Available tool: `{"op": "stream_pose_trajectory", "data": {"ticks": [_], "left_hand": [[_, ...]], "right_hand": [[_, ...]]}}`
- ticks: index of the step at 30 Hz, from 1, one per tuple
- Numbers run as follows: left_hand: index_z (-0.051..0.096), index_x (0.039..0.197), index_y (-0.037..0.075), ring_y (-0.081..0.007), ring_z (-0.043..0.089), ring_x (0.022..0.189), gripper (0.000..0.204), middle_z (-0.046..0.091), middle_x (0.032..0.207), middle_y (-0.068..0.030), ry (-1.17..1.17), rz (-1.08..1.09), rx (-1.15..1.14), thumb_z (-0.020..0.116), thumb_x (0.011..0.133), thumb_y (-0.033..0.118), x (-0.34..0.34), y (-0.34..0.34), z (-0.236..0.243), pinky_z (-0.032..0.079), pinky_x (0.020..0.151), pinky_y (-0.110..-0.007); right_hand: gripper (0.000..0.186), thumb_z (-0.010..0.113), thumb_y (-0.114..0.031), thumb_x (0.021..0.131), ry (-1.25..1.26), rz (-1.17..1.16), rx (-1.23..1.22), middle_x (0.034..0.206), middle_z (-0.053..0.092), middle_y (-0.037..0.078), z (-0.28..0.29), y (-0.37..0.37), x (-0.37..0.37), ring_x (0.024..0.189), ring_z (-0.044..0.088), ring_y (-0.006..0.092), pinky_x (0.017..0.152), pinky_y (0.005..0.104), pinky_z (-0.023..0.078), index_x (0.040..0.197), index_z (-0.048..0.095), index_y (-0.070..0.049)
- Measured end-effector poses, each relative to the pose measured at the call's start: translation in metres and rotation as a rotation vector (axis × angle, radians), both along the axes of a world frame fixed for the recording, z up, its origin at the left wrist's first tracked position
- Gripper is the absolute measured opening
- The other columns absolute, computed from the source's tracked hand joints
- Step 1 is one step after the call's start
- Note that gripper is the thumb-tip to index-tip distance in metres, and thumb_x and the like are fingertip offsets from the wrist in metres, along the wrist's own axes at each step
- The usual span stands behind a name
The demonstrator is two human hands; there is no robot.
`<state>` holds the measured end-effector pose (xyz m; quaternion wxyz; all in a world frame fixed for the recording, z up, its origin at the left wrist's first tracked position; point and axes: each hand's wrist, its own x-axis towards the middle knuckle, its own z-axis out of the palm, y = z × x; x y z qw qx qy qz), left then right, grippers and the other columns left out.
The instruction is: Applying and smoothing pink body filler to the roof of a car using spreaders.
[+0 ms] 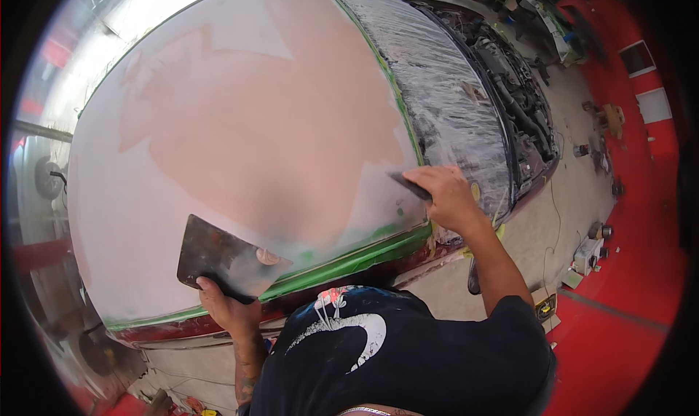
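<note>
My left hand (231, 313) grips a dark, flat mixing plate (207, 252) by its lower edge, over the near left side of a car roof (291, 161). On the plate is a pale smear with a small pinkish lump that I cannot make out clearly. Closed around a dark, thin filler spreader (410, 186), my right hand (449, 199) is at the roof's right edge. The spreader lies low against the white surface; whether its edge touches is hard to tell. Pinkish filler patches cover much of the roof's middle.
Green masking tape (349, 258) runs along the roof's near and right edges. Streaked plastic sheeting (429, 74) covers the windshield, beside an exposed engine bay (513, 99). A cable (551, 219) trails on the floor at right, near a white box (587, 257) and a red wall (633, 183).
</note>
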<state>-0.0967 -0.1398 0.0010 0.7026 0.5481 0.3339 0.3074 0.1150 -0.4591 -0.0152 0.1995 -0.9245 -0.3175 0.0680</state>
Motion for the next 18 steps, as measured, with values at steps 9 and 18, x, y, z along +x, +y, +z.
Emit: {"op": "stream_pose_trajectory", "data": {"ticks": [9,18], "left_hand": [[0.040,0.132,-0.002,-0.0255,0.058,0.106,0.055,0.054,0.119,-0.0158,-0.087,-0.244,-0.138,0.041,0.101,0.042,-0.013,0.014,-0.001,0.051,0.087,-0.038],[0.048,0.126,0.002,-0.0208,0.061,0.097,0.046,0.060,0.110,-0.0099,-0.315,-0.431,-0.534,0.040,0.101,0.041,0.071,-0.003,0.003,0.050,0.087,-0.038]], "right_hand": [[0.043,0.048,-0.001,0.081,0.151,-0.464,0.052,0.121,0.059,0.011,0.009,0.033,0.033,0.108,0.058,0.0313,0.091,0.0383,0.045,0.122,0.057,-0.008],[0.052,0.066,-0.005,0.078,-0.115,0.364,0.577,0.139,0.038,0.022,0.050,0.129,-0.109,0.121,0.047,0.0409,0.098,0.0497,0.042,0.128,0.056,-0.016]]}}
